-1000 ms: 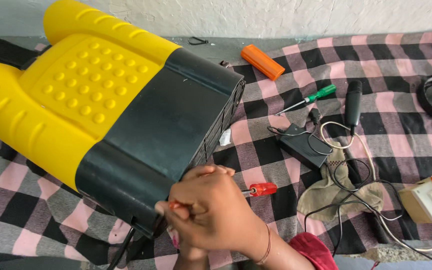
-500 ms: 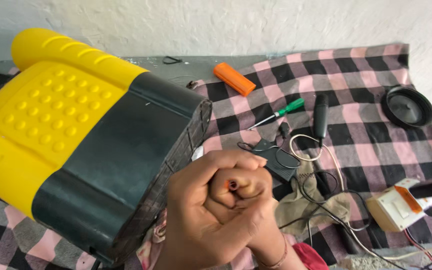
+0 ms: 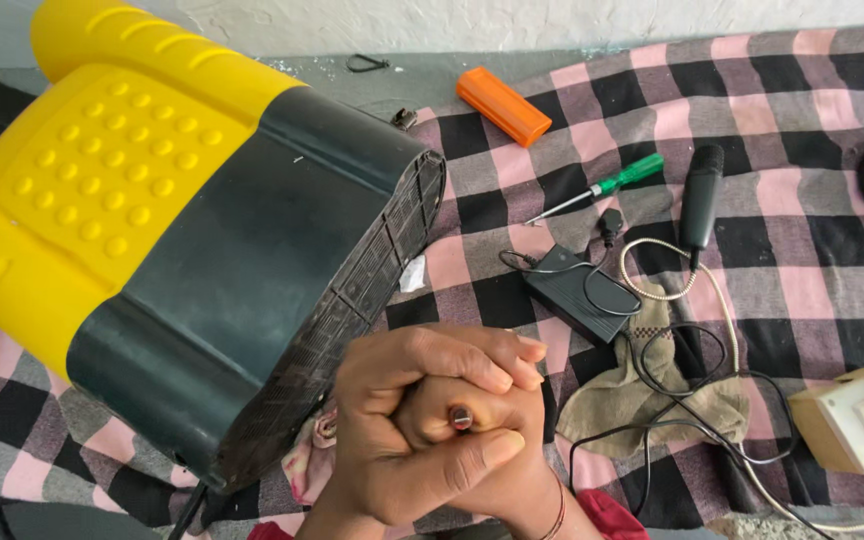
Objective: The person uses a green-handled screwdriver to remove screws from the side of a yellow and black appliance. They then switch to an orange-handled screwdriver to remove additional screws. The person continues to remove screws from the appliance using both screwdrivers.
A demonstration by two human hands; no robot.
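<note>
Clasping hands (image 3: 432, 420) beside ribbed black base (image 3: 282, 300)

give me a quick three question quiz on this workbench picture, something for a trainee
1. True or false: the green screwdriver lies on the checked cloth, apart from both hands.
2. What lies nearest the orange case? A) the yellow and black sprayer tank B) the white switch box C) the beige rag
3. How do the left hand and right hand sit?

Key
1. True.
2. A.
3. Clasped together by the tank's base, the left wrapped over the right; a small reddish tip shows between the fingers, but what it belongs to cannot be told.
</note>
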